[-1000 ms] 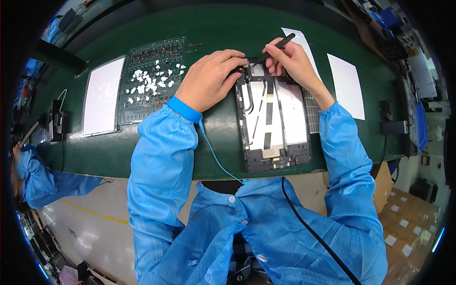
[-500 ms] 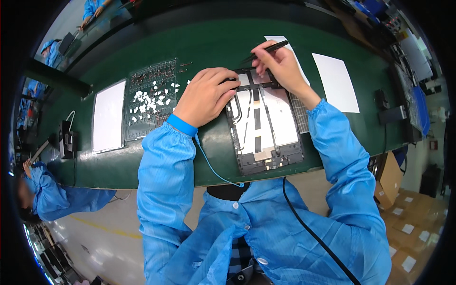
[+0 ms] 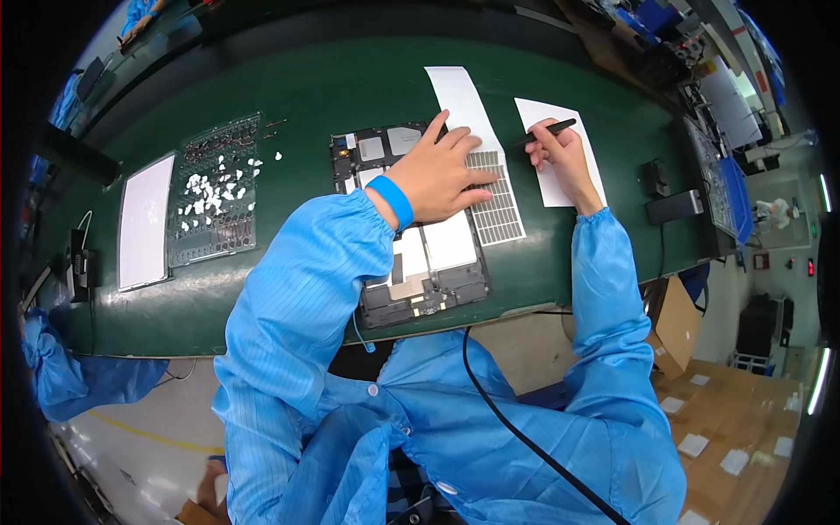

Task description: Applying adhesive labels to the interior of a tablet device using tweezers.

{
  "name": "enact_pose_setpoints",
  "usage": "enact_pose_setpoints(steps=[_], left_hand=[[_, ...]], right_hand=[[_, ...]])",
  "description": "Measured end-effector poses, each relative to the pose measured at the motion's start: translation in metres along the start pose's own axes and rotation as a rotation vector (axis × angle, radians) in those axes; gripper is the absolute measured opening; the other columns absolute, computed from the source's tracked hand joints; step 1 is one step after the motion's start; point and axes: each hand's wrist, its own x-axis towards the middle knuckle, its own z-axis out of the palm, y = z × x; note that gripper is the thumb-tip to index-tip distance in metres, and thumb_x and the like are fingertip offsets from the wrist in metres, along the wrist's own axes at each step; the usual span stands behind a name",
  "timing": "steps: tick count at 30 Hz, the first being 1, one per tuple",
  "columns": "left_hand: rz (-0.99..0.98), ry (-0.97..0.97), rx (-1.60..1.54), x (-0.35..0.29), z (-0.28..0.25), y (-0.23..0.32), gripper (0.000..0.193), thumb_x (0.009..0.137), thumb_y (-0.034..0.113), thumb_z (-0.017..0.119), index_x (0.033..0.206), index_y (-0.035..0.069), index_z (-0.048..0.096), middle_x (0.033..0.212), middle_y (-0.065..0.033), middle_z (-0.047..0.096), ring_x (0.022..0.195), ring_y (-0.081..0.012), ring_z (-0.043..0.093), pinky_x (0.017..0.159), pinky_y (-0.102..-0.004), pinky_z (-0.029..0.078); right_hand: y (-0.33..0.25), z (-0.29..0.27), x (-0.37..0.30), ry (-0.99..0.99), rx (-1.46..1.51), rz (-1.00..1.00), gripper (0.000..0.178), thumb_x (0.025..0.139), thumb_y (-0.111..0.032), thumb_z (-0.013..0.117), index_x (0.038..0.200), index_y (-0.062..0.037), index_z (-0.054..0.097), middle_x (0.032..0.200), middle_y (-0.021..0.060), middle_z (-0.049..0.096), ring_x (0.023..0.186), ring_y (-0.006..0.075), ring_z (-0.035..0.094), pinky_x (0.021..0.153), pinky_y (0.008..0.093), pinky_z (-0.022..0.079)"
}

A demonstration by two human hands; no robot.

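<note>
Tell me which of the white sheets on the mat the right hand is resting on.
The right hand, holding a black pen, rests on the rightmost white sheet. The long strip lies left of it; the third sheet is far left.

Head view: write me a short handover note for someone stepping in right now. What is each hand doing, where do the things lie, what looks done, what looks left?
Left hand: flat, palm down on the opened tablet, fingers reaching onto the ribbed white sheet beside it.
Right hand: holds a black pen-like tool over a white paper sheet, off the tablet.
Elsewhere on the green mat: a tray of small white parts to the left, with a white panel beyond it.
Done: the tablet's back is off, its insides exposed.
Left: it is not yet closed; which inner step is pending cannot be told.
</note>
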Motion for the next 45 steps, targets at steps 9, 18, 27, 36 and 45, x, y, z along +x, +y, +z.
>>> enact_pose_setpoints(steps=[9, 18, 27, 36, 45], left_hand=[[-0.034, -0.122, -0.009, 0.008, 0.020, -0.002, 0.042, 0.103, 0.050, 0.045, 0.125, 0.026, 0.071, 0.129, -0.0180, 0.059, 0.128, -0.0318, 0.051, 0.121, -0.0602, 0.016], [-0.016, -0.141, 0.000, 0.004, 0.016, -0.005, 0.042, 0.102, 0.050, 0.045, 0.128, 0.027, 0.069, 0.127, -0.0175, 0.059, 0.126, -0.0322, 0.053, 0.120, -0.0611, 0.017], [-0.221, 0.177, -0.133, -0.029, -0.074, -0.050, 0.022, 0.094, 0.007, 0.060, 0.114, 0.008, 0.068, 0.121, -0.0097, 0.065, 0.115, -0.0315, 0.059, 0.107, -0.0426, 0.043], [-0.373, 0.175, -0.220, -0.063, -0.045, -0.046, 0.028, 0.095, 0.011, 0.057, 0.122, 0.008, 0.062, 0.128, -0.0117, 0.060, 0.120, -0.0336, 0.057, 0.114, -0.0507, 0.036], [-0.296, 0.086, -0.167, -0.056, -0.045, -0.034, 0.026, 0.096, 0.011, 0.060, 0.121, 0.009, 0.067, 0.129, -0.0111, 0.062, 0.116, -0.0328, 0.059, 0.101, -0.0408, 0.047]], right_hand=[[-0.004, -0.001, 0.007, -0.059, -0.224, 0.027, 0.022, 0.098, -0.025, 0.066, 0.103, -0.0034, 0.064, 0.079, 0.0035, 0.069, 0.058, 0.0044, 0.057, 0.049, 0.0179, 0.040], [0.002, 0.004, 0.009, 0.028, -0.036, -0.014, 0.022, 0.100, -0.025, 0.065, 0.103, -0.0026, 0.063, 0.080, 0.0049, 0.068, 0.063, 0.0088, 0.061, 0.052, 0.0217, 0.045], [-0.019, 0.066, 0.034, -0.064, -0.031, -0.087, 0.028, 0.097, -0.028, 0.069, 0.107, -0.0015, 0.067, 0.081, 0.0034, 0.067, 0.062, 0.0072, 0.058, 0.055, 0.0212, 0.046], [-0.007, 0.116, 0.050, -0.164, -0.033, -0.022, 0.026, 0.101, -0.031, 0.064, 0.094, -0.0058, 0.063, 0.069, -0.0026, 0.058, 0.056, 0.0033, 0.052, 0.050, 0.0175, 0.041], [0.000, 0.115, 0.051, -0.187, 0.015, -0.067, 0.030, 0.099, -0.034, 0.066, 0.091, -0.0053, 0.062, 0.067, -0.0018, 0.056, 0.053, 0.0051, 0.053, 0.049, 0.0208, 0.045]])
